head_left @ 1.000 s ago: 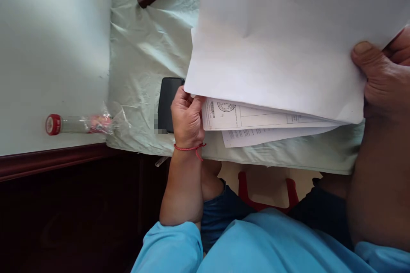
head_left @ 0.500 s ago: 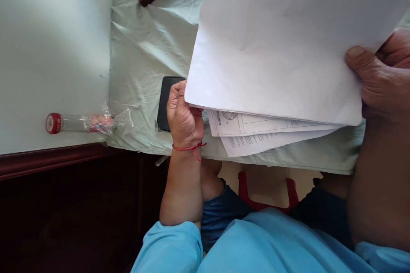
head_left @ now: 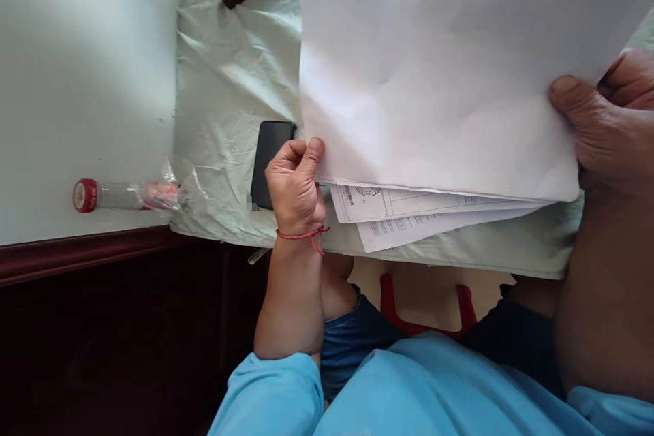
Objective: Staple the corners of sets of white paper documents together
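Two surfaces fill the view: a white table (head_left: 86, 82) at left and a pale green cloth (head_left: 229, 68) beside it. Above the cloth, a sheaf of white papers (head_left: 434, 88) is raised, blank top sheet uppermost, with printed sheets (head_left: 409, 214) fanning out beneath its near edge. The right hand (head_left: 608, 129) grips the sheaf's right edge, thumb pressed on top. The left hand (head_left: 296, 184), fingers curled closed, pinches the lower left corner. A black phone (head_left: 270, 157) lies on the cloth just beside the left hand. A red-capped clear tube (head_left: 120, 195) lies on the table.
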Action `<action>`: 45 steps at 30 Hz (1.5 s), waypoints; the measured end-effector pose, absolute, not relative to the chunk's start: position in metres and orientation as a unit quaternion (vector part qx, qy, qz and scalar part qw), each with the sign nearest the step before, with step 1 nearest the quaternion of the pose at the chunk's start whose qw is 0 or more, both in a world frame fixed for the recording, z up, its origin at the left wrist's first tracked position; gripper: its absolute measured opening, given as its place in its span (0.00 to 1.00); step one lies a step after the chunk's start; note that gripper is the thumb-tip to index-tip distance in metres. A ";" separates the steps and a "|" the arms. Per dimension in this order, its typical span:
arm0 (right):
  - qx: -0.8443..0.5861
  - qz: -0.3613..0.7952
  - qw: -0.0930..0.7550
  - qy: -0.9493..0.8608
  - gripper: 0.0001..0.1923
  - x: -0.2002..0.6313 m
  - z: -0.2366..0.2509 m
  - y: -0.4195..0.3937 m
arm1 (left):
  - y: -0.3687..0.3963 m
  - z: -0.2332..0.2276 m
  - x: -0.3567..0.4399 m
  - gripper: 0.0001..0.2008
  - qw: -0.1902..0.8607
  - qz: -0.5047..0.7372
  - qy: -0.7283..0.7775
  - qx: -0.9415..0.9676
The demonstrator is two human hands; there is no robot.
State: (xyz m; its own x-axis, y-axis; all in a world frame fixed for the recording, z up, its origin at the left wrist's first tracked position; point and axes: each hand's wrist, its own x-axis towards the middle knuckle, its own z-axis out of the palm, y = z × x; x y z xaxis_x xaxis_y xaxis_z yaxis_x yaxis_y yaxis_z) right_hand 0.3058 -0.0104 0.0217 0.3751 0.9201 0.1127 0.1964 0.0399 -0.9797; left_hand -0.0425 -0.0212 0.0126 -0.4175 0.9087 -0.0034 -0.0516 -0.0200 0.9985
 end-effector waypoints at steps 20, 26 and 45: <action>-0.590 0.256 0.612 -0.460 0.12 0.331 -0.005 0.001 | -0.023 0.004 -0.038 0.27 0.443 0.554 0.569 0.417; -0.614 0.235 0.605 -0.450 0.06 0.328 -0.004 0.001 | -0.022 0.004 -0.043 0.29 0.420 0.549 0.594 0.410; -0.633 0.229 0.580 -0.459 0.06 0.335 -0.007 0.002 | -0.028 0.024 -0.031 0.30 0.475 0.535 0.569 0.406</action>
